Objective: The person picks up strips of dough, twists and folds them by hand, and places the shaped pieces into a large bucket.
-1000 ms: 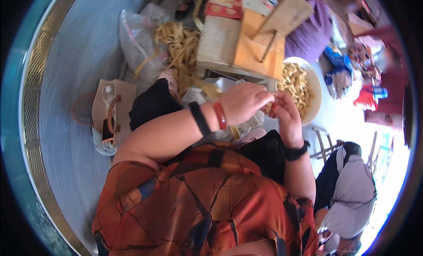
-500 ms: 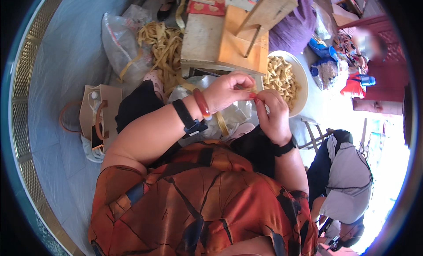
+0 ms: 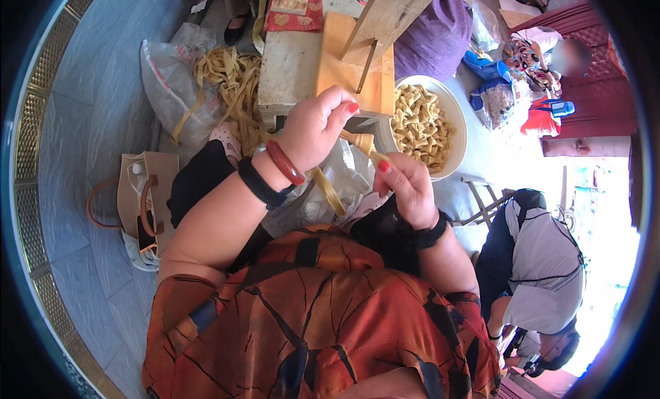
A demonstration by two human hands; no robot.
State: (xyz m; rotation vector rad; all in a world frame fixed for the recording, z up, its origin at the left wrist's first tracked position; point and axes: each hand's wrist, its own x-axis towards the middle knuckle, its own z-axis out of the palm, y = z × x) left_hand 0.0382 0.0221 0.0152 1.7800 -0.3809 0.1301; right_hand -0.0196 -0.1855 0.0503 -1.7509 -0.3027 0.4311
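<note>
My left hand (image 3: 313,131) is closed, its thumb pressed to the curled fingers, above the front of the low table. A flat tan strip (image 3: 361,142) stretches from beside it to my right hand (image 3: 411,184), which pinches its other end between thumb and fingers. What the left fingertips grip is partly hidden. Below the left wrist hangs another tan length (image 3: 328,191), over a clear plastic bag (image 3: 350,167) by my lap. Just beyond the right hand stands a white round tub (image 3: 459,117) with many knotted tan pieces (image 3: 419,117).
A wooden board (image 3: 337,62) with an upright plank (image 3: 385,21) and a thin rod sits on the table (image 3: 289,62). Loose tan strips (image 3: 230,76) spill from a plastic bag (image 3: 168,90) at left. A beige handbag (image 3: 134,200) is nearby. Other people sit at right.
My hands were together at the fingertips; they have drawn apart, the left one leftward and up, the right one slightly down. The strip now shows between them.
</note>
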